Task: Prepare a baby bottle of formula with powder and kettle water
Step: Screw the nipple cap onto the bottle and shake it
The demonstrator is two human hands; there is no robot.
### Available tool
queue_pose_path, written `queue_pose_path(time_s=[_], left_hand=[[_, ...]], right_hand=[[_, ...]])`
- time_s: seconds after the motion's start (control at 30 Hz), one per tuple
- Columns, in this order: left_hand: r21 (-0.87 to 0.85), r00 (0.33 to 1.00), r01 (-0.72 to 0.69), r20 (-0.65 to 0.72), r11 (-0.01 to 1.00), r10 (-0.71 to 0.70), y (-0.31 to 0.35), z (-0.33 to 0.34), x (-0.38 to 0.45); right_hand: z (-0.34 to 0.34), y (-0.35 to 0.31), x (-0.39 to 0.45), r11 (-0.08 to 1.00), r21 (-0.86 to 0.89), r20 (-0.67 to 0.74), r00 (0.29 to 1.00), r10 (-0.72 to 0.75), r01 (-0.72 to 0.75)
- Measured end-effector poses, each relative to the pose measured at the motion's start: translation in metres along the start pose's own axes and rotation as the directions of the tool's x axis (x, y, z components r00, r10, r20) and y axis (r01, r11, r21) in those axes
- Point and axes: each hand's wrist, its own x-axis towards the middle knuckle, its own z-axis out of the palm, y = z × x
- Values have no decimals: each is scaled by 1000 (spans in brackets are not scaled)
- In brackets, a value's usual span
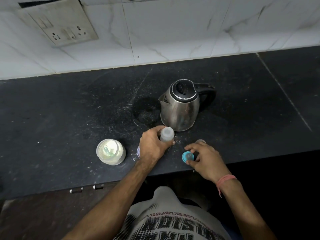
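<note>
A clear baby bottle stands upright and uncapped on the black counter, just in front of the steel kettle. My left hand grips the bottle around its body. My right hand pinches the blue ring with the teat, held low over the counter near its front edge. An open jar of pale formula powder with a clear scoop inside stands to the left of my left hand.
A round lid lies partly hidden under my left hand. A clear cap peeks out behind my right hand. A damp patch and spilled powder mark the counter left of the kettle. A socket plate sits on the tiled wall.
</note>
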Motion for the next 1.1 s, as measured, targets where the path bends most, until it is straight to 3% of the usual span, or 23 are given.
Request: queue_pose_path(time_s=[0.17, 0.3, 0.47, 0.57, 0.67, 0.77, 0.97, 1.1], left_hand=[[32, 1000, 14, -17, 999, -13, 4, -1, -1], [65, 997, -42, -61, 997, 46, 2, 0, 0], [88, 992, -98, -68, 991, 104, 1, -3, -1], [111, 992, -95, -67, 989, 103, 0, -3, 0], [108, 993, -95, -57, 990, 101, 0, -2, -1], [108, 991, -115, -62, 987, 123, -3, 0, 2], [113, 992, -104, -55, 988, 110, -2, -2, -1], [97, 993, -89, -68, 991, 95, -3, -1, 0]], right_hand=[[6, -7, 4, 995, -104, -34, 999, 4, -8], [4, -9, 5, 997, 70, -200, 980, -21, 36], [-19, -50, 8, 944, 217, -421, 896, -139, 249], [-25, -70, 23, 937, 169, -397, 891, -218, 305], [-19, -84, 37, 944, 14, -319, 896, -309, 330], [-14, -92, 43, 953, -71, -256, 918, -303, 294], [-4, -85, 46, 964, 11, -164, 951, -261, 266], [3, -80, 51, 963, 89, -221, 948, -229, 253]])
